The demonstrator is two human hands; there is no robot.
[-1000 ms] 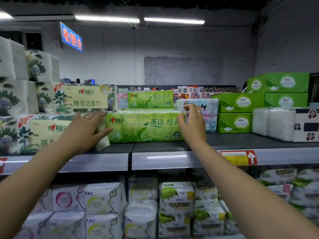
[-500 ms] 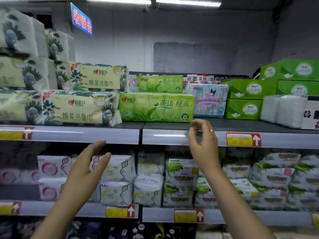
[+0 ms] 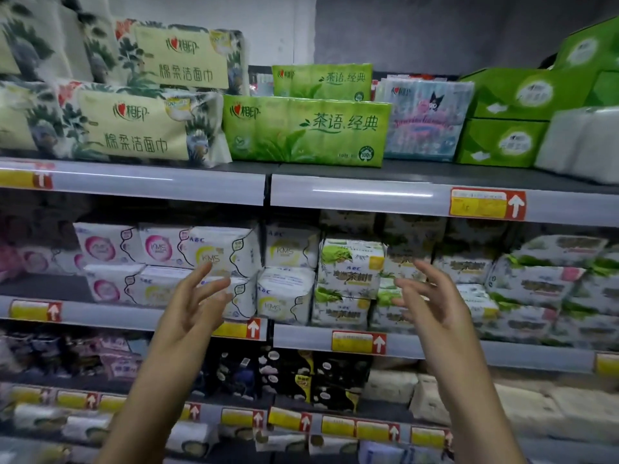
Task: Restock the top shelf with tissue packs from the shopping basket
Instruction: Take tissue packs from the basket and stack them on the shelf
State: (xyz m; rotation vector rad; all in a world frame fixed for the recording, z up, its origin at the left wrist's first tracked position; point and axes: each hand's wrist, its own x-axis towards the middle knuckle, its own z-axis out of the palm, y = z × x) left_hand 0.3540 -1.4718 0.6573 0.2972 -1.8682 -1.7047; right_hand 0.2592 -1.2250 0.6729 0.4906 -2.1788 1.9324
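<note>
Both hands dropped below the top shelf (image 3: 134, 180). Left hand (image 3: 191, 306) and right hand (image 3: 432, 303) are spread wide, empty, touching nothing. Green pack (image 3: 306, 128) lies at the shelf front, long axis left-right, label facing out. Two green ones counted; second pack (image 3: 321, 82) is behind it.

I note the top shelf (image 3: 435, 172) walled across by floral packs (image 3: 134, 128), green tissue pack (image 3: 306, 130), cartoon pack (image 3: 423, 122) and green boxes (image 3: 502, 142); free room only along its bare front, right of centre.

Both hands (image 3: 187, 306) (image 3: 432, 303) lowered, off green pack (image 3: 306, 130).
</note>
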